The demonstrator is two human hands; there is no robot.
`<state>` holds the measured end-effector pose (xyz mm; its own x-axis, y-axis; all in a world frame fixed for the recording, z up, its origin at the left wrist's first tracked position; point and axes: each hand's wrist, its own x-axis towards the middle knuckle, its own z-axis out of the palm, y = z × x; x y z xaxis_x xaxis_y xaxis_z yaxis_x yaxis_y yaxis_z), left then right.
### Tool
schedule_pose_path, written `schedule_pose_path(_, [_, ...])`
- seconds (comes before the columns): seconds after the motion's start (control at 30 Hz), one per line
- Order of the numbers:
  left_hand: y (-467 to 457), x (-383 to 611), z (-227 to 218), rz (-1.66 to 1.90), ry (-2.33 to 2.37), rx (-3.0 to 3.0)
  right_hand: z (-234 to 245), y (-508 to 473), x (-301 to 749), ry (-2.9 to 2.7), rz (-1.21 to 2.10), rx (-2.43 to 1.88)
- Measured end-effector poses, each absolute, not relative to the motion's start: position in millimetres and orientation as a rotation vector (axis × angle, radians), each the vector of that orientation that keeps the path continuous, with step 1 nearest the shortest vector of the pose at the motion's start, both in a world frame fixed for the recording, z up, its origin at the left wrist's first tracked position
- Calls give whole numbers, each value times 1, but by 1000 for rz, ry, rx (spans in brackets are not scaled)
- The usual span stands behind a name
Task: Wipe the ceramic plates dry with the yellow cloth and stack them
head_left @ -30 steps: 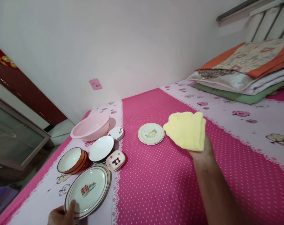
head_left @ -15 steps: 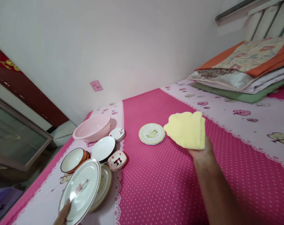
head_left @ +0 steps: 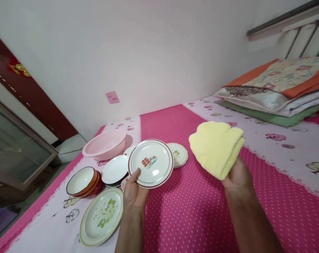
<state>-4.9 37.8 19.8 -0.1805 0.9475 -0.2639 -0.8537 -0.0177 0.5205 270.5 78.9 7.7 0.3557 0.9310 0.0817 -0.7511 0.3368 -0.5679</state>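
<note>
My left hand (head_left: 135, 192) grips a white plate (head_left: 156, 162) by its near left edge, thumb on top. The plate has a dark red rim line and a red and green motif, and it is held up over the bed. My right hand (head_left: 235, 175) is closed on a folded yellow cloth (head_left: 214, 147), which hides most of the fingers. Partly behind the held plate, a small stack of yellow-rimmed plates (head_left: 181, 154) lies on the pink cover. Left of my left wrist is a stack of larger green-patterned plates (head_left: 103, 216).
A pink basin (head_left: 105, 144) stands at the back left. In front of it are white dishes (head_left: 114, 169) and stacked orange-brown bowls (head_left: 82, 181). Folded bedding and a pillow (head_left: 267, 95) lie at the right. The white wall (head_left: 159, 59) rises behind the bed.
My left hand has lifted the red-rimmed plate off the stack at the left and carried it right, toward the middle. The cloth in my right hand has turned slightly and shifted right.
</note>
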Motion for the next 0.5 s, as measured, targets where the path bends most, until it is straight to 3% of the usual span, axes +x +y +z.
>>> schedule_pose_path(0.3, [29,41,0,1519,626,73,30,38,231,-1150,648,-831])
schedule_pose_path(0.5, [27,38,-13,1517,439,108,10,47,186,-1814,283,-908])
